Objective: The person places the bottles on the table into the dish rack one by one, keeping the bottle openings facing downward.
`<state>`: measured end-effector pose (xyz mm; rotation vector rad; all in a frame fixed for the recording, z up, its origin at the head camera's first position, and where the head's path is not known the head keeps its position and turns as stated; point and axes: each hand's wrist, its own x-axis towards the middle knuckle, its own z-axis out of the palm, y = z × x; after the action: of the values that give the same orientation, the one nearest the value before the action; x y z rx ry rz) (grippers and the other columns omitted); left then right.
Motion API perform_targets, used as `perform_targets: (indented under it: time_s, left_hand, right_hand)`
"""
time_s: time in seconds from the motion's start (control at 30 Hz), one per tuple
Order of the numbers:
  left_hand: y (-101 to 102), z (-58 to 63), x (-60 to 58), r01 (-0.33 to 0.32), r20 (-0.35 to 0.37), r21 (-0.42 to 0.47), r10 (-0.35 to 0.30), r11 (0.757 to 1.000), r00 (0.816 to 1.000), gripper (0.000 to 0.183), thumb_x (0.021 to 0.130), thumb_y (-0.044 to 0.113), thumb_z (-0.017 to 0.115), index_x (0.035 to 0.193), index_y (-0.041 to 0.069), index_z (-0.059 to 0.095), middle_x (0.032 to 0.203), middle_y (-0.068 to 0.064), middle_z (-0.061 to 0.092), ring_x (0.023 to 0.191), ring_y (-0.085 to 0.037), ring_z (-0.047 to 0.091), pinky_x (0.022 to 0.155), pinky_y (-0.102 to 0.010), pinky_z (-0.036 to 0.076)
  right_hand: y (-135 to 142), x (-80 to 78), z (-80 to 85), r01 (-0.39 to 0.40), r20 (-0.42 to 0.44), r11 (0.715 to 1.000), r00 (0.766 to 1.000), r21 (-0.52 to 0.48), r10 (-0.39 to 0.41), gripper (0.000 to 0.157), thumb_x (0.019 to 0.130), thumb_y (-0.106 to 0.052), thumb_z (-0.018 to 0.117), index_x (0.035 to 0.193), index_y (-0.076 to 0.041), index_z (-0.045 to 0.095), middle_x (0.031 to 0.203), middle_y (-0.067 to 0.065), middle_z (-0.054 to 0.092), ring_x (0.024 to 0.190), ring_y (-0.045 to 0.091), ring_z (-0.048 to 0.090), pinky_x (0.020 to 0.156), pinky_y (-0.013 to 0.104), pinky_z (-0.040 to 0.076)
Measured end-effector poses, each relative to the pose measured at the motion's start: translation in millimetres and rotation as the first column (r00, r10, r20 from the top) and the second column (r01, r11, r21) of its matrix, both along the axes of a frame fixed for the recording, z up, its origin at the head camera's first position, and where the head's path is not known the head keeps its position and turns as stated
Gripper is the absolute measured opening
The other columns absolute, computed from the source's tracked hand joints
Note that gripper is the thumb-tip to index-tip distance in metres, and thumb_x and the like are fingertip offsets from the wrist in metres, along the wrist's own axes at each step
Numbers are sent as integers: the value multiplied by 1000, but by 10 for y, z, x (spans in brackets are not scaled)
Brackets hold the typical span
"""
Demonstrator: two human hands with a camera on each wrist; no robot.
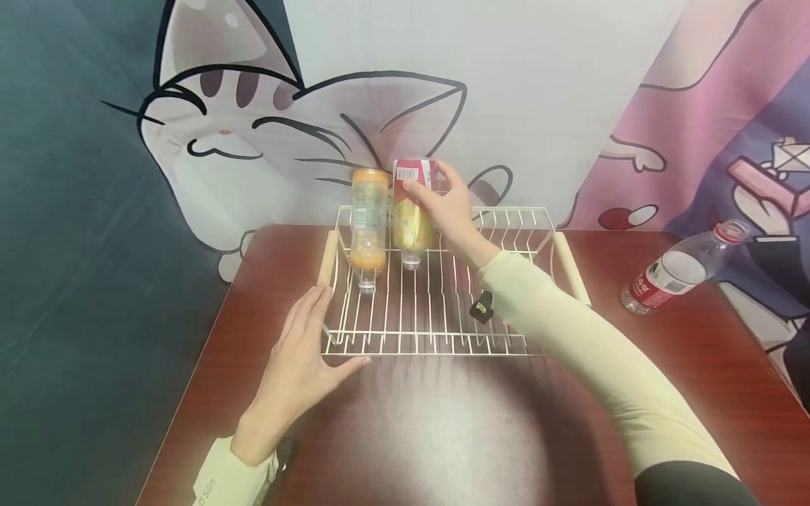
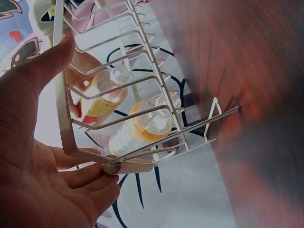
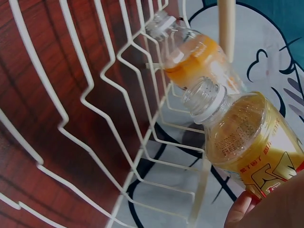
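Observation:
A clear plastic bottle with a red and yellow label [image 1: 414, 221] is gripped near its base by my right hand [image 1: 449, 204], its uncapped neck pointing down into the white wire rack [image 1: 436, 344]. Beside it on the left, a plastic bottle with orange bands [image 1: 367, 218] also stands neck down in the rack, tilted. My left hand [image 1: 300, 358] rests against the rack's front left corner and its pale handle [image 1: 328, 256], with fingers straight and thumb spread. In the left wrist view, the left fingers [image 2: 90, 183] lie at the handle's end.
An uncapped clear bottle with a red label [image 1: 671, 277] stands leaning in view on the right of the brown table [image 1: 253, 302]. The rack's other handle [image 1: 571, 268] is on its right side. Behind the table hangs a cartoon cat backdrop [image 1: 538, 105].

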<state>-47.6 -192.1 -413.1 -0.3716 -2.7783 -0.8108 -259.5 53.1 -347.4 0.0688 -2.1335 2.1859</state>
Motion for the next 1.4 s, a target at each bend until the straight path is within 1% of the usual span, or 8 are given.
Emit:
perform_targets:
  time_s: [0.1, 0.27, 0.5, 0.63, 0.9, 1.03, 1.23, 1.4]
  left_hand:
    - [0, 1, 3, 1, 0, 0, -1, 1000, 1000, 124, 80, 51, 98, 171, -3, 34, 177, -22, 33, 163, -43, 31, 122, -70, 41]
    - [3, 9, 7, -1, 11, -5, 1, 1000, 1000, 124, 80, 51, 97, 171, -2, 33, 178, -22, 32, 164, -43, 30, 121, -70, 42]
    - [11, 23, 1, -12, 35, -8, 13, 1000, 999, 122, 81, 51, 97, 172, 0, 33, 178, -20, 33, 164, -42, 31, 116, -73, 46]
    - [11, 29, -4, -14, 40, -8, 14, 1000, 999, 121, 82, 50, 97, 172, 0, 33, 178, -21, 33, 164, -42, 31, 115, -73, 46]
    - [4, 23, 2, -8, 23, 1, 8, 1000, 1000, 123, 80, 49, 99, 172, 0, 33, 177, -21, 34, 163, -42, 31, 118, -72, 45]
    - [4, 23, 0, -10, 20, 2, 10, 1000, 1000, 123, 80, 50, 98, 172, 0, 33, 177, -21, 34, 163, -42, 32, 116, -73, 45]
    - [3, 17, 2, -8, 16, 2, 8, 1000, 1000, 124, 80, 50, 98, 172, 1, 32, 178, -20, 33, 163, -42, 32, 117, -73, 45]
    - [6, 19, 1, -7, 17, 3, 7, 1000, 1000, 124, 80, 49, 99, 172, 1, 32, 178, -20, 33, 163, -42, 31, 117, -72, 45]
  right_hand:
    - [-2, 7, -56, 1, 16, 999, 1000, 43, -2, 74, 97, -21, 85, 163, -10, 52, 136, 14, 61, 103, 17, 65, 94, 35, 63]
    - [3, 24, -145, -5, 66, 995, 998, 104, -2, 80, 97, -25, 86, 166, -11, 48, 146, 18, 59, 112, 24, 66, 100, 39, 62]
    - [-10, 74, -231, -22, 135, 993, 991, 117, 6, 82, 97, -25, 86, 167, -10, 46, 154, 20, 56, 125, 33, 67, 105, 41, 61]
    - [-18, 81, -279, -28, 139, 992, 990, 125, 10, 82, 98, -24, 86, 167, -8, 45, 154, 22, 56, 126, 34, 67, 105, 41, 61]
    - [-20, 83, -359, -42, 152, 990, 988, 131, 22, 82, 99, -26, 85, 168, -7, 44, 158, 21, 53, 130, 32, 64, 105, 43, 61]
    - [-12, 93, -366, -54, 154, 990, 988, 132, 33, 83, 99, -27, 84, 168, -7, 44, 157, 22, 53, 130, 34, 65, 106, 46, 62]
    - [-18, 107, -366, -67, 162, 983, 986, 170, 39, 86, 99, -30, 85, 169, -6, 41, 162, 22, 50, 139, 36, 60, 111, 48, 59]
    - [-15, 100, -375, -64, 164, 981, 986, 182, 34, 86, 99, -32, 84, 169, -7, 42, 161, 22, 51, 137, 35, 61, 108, 49, 60]
